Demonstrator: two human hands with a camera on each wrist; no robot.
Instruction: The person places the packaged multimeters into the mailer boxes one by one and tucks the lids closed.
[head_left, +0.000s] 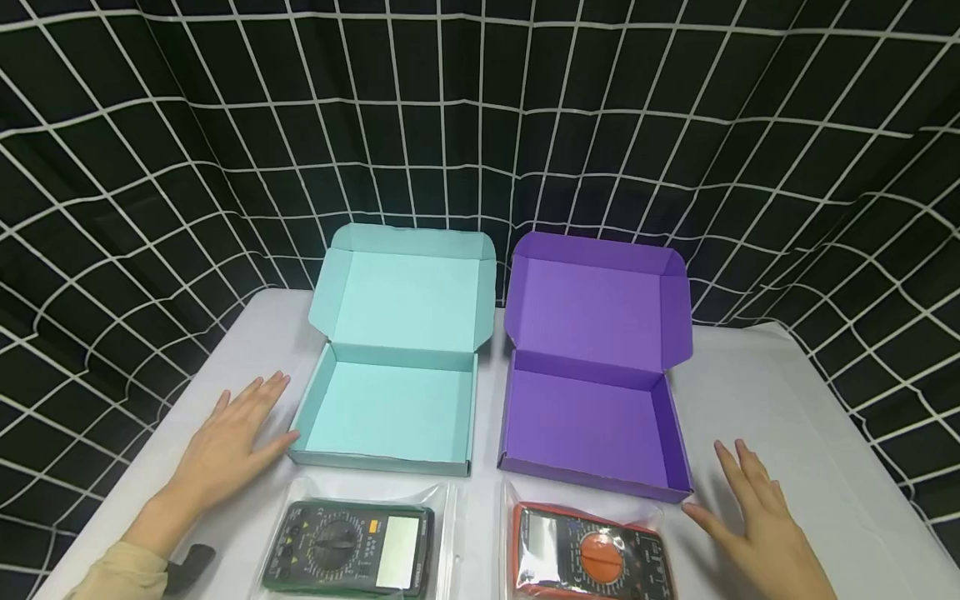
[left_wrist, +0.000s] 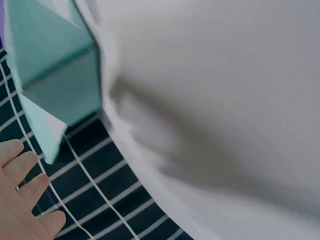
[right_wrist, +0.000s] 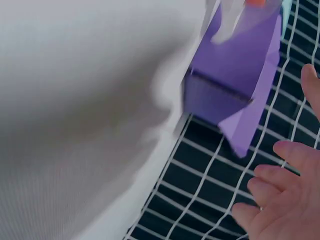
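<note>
A mint-green cardboard box stands with its lid raised, left of a purple cardboard box, also with its lid up; both are empty inside. Nearer the front lies a green-edged multimeter in a clear plastic bag, and beside it a red-edged multimeter in another clear bag. My left hand is left of the mint box, fingers spread, thumb near the box's front left corner. To the right of the purple box, my right hand is spread, holding nothing, its thumb near that box's front right corner.
A white-covered table carries everything. Black cloth with a white grid hangs behind it and along both sides. A dark object shows beside the left sleeve.
</note>
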